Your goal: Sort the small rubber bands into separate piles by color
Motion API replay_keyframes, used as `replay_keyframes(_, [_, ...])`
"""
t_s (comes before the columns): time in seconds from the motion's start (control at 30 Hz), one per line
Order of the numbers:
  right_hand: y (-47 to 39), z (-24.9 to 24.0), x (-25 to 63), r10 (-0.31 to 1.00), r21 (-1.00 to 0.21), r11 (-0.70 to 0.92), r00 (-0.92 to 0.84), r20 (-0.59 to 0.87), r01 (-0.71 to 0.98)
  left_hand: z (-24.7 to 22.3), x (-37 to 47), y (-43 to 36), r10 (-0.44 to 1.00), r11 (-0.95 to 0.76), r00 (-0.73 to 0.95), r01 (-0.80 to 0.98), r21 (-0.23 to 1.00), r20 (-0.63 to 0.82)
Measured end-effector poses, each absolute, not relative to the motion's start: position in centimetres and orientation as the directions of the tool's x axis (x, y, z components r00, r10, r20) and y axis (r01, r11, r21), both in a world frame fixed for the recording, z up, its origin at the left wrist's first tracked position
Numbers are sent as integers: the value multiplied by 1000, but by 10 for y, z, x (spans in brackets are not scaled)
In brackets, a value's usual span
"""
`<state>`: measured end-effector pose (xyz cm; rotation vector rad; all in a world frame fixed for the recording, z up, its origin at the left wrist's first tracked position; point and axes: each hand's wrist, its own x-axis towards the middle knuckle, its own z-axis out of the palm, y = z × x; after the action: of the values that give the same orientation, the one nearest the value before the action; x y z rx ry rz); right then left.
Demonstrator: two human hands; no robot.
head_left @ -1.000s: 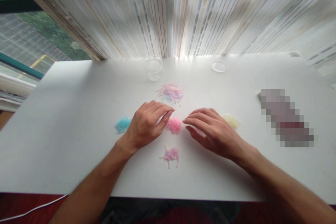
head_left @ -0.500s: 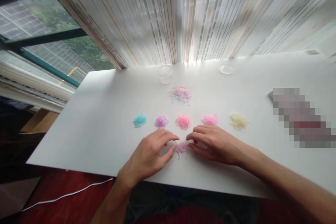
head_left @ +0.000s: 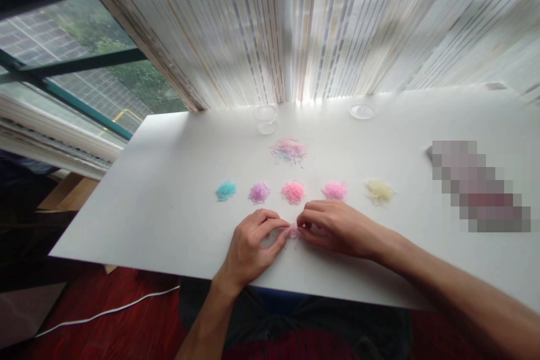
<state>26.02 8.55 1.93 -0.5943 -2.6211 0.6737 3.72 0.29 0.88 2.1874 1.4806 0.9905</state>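
Near the front of the white table (head_left: 139,202), my left hand (head_left: 253,244) and my right hand (head_left: 337,230) meet over a small clump of pale pink-lilac bands (head_left: 292,232). These are thin and look like small rubber bands. Each hand pinches the clump with thumb and index finger, from opposite sides; the fingertips partly cover it. Beyond my hands lies a row of sorted band piles: turquoise (head_left: 226,190), purple (head_left: 259,192), coral pink (head_left: 292,192), bright pink (head_left: 334,190) and pale yellow (head_left: 379,192). Farther back is a mixed pastel pile (head_left: 288,150).
A clear round container (head_left: 265,119) stands at the back edge, with a clear lid (head_left: 361,111) to its right. A blurred-out object (head_left: 476,185) lies on the right side. Striped curtains (head_left: 261,28) hang behind the table; a white cable (head_left: 109,310) crosses the red floor.
My thumbs and index fingers have closed from apart into pinches on the pink-lilac clump. Both hands have come closer together.
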Motion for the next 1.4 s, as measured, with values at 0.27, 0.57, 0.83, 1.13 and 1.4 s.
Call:
replay_keyframes(0.27, [84, 21, 260, 407, -376, 895, -785, 467, 241, 12, 39, 0, 909, -400, 168, 608, 686, 381])
replay_keyframes(0.57, [84, 40, 266, 308, -203, 951, -791, 528, 235, 25, 49, 2, 904, -397, 90, 536, 745, 417])
replay_keyframes(0.83, [78, 45, 268, 253, -199, 965, -799, 546, 170, 21, 49, 5, 870, -458, 82, 497, 737, 486])
replay_keyframes(1.13, [77, 42, 263, 359, -291, 930, -716, 598, 224, 14, 46, 6, 855, -498, 100, 432, 752, 509])
replay_keyframes(1.4, [78, 36, 264, 368, -347, 917, -751, 548, 197, 10, 45, 5, 862, -480, 87, 459, 747, 500])
